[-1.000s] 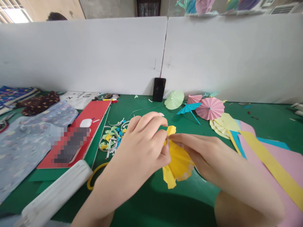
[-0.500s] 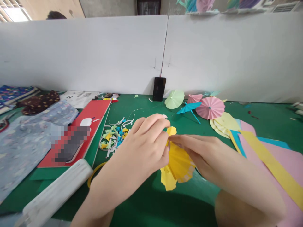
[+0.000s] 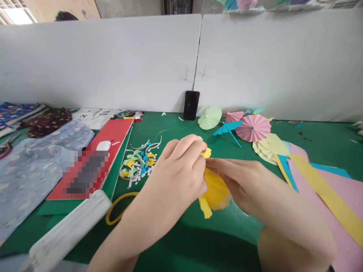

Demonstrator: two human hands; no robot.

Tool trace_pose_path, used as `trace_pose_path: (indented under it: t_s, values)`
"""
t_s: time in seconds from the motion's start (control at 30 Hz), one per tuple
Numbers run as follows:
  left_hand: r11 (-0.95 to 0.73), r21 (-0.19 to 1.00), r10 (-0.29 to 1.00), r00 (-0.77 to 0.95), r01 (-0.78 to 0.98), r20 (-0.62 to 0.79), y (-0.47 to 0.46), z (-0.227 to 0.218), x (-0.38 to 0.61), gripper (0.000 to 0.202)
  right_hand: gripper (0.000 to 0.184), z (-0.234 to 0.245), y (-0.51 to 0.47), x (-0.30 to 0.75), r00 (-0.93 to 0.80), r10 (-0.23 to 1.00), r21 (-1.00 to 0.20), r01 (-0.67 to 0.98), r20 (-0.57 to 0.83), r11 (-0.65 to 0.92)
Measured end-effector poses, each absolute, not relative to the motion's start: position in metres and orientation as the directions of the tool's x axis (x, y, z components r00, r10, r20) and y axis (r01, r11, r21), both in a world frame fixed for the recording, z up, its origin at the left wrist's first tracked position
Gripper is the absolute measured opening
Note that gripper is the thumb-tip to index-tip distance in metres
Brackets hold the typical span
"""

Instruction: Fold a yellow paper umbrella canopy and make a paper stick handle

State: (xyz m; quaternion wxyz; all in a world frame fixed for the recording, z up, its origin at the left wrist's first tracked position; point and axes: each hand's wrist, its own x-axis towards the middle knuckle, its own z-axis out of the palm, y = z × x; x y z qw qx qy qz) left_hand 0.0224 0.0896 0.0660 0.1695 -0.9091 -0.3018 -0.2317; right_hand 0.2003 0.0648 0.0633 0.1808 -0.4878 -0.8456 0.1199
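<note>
Both hands meet around a pleated piece of yellow paper [image 3: 216, 189] above the green tabletop. My left hand [image 3: 185, 170] is closed on its left side, fingers curled and hiding the paper's upper part. From the right, my right hand [image 3: 236, 175] pinches the paper near the top, its fingertips close to the left hand's. Folds fan downward below the fingers, and a narrow yellow flap hangs at the lower left. Past the hands lie small paper umbrellas: a pale green one [image 3: 210, 118], a blue one [image 3: 227, 127] and a pink one [image 3: 253, 128].
Coloured paper scraps [image 3: 138, 164] lie left of the hands, near a yellow ring [image 3: 113, 213]. A white bar [image 3: 70, 230] and a red board [image 3: 120, 132] are further left. Coloured sheets [image 3: 340, 189] lie at right. A black phone [image 3: 191, 105] leans against the white partition [image 3: 99, 64].
The yellow paper has tipped so that less of its lower folds and left flap shows. My left hand has shifted slightly right; both hands keep their hold.
</note>
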Motion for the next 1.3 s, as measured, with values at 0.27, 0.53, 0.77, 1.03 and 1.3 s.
trace_pose_path:
  t_s: [0.27, 0.53, 0.77, 1.03, 1.3]
  values:
    - [-0.754, 0.009, 0.555, 0.630, 0.657, 0.543, 0.091, 0.075, 0.015, 0.017, 0.040, 0.067, 0.060, 0.205, -0.463, 0.814, -0.323, 0.756, 0.351, 0.569]
    - [-0.767, -0.025, 0.551, 0.679, 0.641, 0.485, 0.091, 0.074, 0.014, 0.019, 0.033, 0.068, 0.059, 0.203, -0.472, 0.831, -0.310, 0.776, 0.293, 0.550]
    - [-0.782, -0.053, 0.537, 0.715, 0.621, 0.448, 0.090, 0.076, 0.013, 0.023, 0.041, 0.064, 0.061, 0.205, -0.481, 0.841, -0.318, 0.780, 0.246, 0.539]
    - [-0.777, -0.176, 0.495, 0.760, 0.604, 0.422, 0.090, 0.074, 0.012, 0.023, 0.049, 0.065, 0.061, 0.203, -0.507, 0.834, -0.330, 0.766, 0.219, 0.552]
    - [-0.762, -0.268, 0.470, 0.788, 0.590, 0.398, 0.087, 0.067, 0.017, 0.017, 0.045, 0.063, 0.064, 0.200, -0.504, 0.837, -0.375, 0.749, 0.215, 0.547]
